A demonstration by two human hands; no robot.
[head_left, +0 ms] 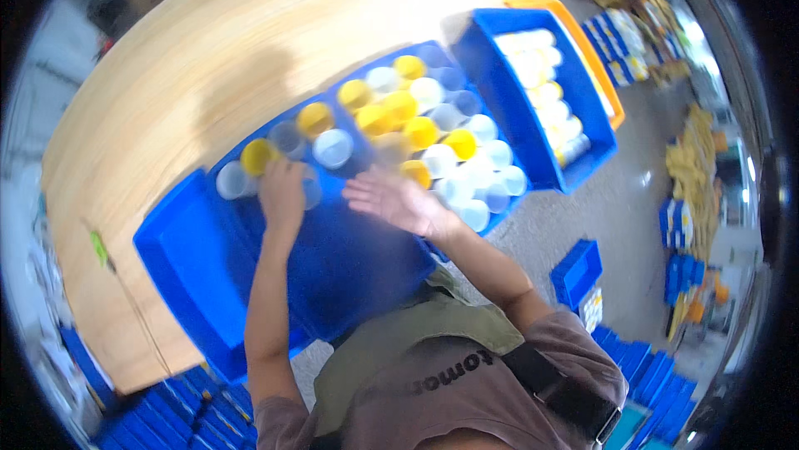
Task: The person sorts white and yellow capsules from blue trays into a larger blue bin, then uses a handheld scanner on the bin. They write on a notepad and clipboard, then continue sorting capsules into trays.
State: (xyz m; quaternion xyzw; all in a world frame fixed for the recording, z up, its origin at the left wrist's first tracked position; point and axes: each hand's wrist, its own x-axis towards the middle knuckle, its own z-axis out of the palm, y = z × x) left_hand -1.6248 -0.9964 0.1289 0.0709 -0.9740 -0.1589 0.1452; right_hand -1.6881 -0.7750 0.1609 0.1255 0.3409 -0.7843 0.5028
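Note:
My left hand (284, 192) reaches down into a blue tray, fingers curled against a translucent cup (312, 188) that it partly covers. Close by stand a yellow cup (256, 156), a whitish cup (234, 180) and another white cup (333, 149), openings up. My right hand (393, 200) is open and holds nothing, its palm turned up and fingers stretched out. It hovers at the near edge of a blue tray (509, 210) packed with yellow, white and translucent cups (420, 132). The right fingers are slightly blurred, and the left fingertips are partly hidden.
An unfilled blue tray (193, 258) lies at left on the round-edged wooden table (150, 109). At right, a blue bin (574, 171) holds white and yellow cylindrical pieces, beside an orange bin (614, 104). Blue crates (645, 367) stand on the floor (533, 233). A green-handled tool (101, 248) lies at the table's left.

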